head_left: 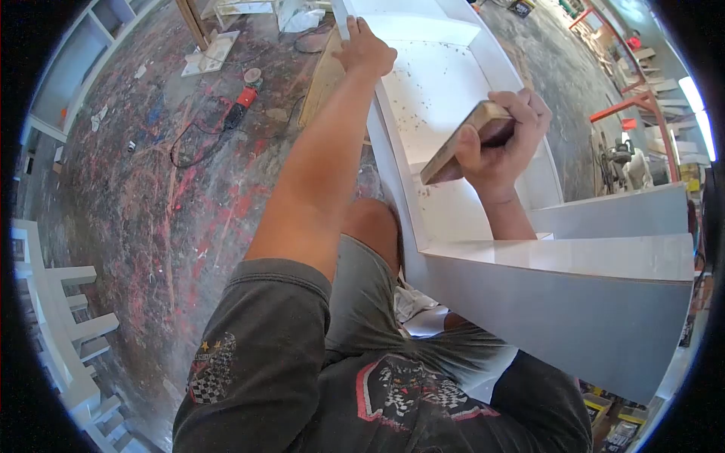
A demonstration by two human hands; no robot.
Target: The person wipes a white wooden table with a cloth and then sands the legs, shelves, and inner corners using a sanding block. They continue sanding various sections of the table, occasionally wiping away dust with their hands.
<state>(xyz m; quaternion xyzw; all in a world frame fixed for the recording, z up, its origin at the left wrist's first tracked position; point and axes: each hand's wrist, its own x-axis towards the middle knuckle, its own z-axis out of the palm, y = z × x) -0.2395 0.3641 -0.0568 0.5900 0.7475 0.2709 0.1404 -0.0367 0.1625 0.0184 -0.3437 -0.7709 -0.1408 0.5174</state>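
Observation:
A long white wooden cabinet frame (pixel 483 60) with raised sides lies in front of me and across my lap. My left hand (pixel 366 53) rests on its left edge near the far end, fingers stretched out over the rim and holding nothing loose. Above the cabinet's inside, my right hand (pixel 502 147) is closed around a sanding block (pixel 464 140), a flat wooden-looking piece with a reddish-brown face. The block is tilted and appears raised off the white surface. Small brown crumbs (pixel 423 121) are scattered over the panel inside.
A red and black angle grinder (pixel 243 102) with its cord lies on the paint-stained floor (pixel 151 204) to the left. White slatted woodwork (pixel 68 317) stands at the lower left. A red metal rack (pixel 642 102) and a power saw (pixel 623 151) are at the right.

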